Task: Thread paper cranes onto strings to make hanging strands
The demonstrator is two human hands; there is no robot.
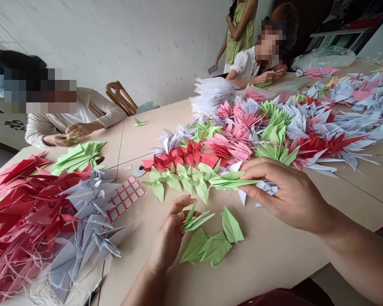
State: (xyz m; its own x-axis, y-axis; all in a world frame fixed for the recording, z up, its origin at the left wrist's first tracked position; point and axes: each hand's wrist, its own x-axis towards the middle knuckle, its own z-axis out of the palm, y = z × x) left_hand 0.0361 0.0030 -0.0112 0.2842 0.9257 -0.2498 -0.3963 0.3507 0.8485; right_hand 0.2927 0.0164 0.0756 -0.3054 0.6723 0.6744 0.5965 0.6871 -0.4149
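Between the curled fingers of my left hand (170, 236) is a green folded paper crane (198, 222), its pointed tips facing right. My right hand (285, 195) is closed with thumb and fingers on a flat bundle of green paper cranes (231, 182); how many are in it I cannot tell. Just below and right of my left hand, several loose green paper cranes (216, 248) lie on the table. Beyond both hands runs a row of opened green cranes (187, 178), and behind that a row of red cranes (178, 157).
Large piles of red cranes (28, 204) and grey-white cranes (92, 221) cover the table's left side. Scissors (95, 290) lie at the front left, near loose string. A red-grid label sheet (127, 197) lies beside the pile. Mixed-colour cranes (274, 123) fill the right. Two seated people handle green paper.
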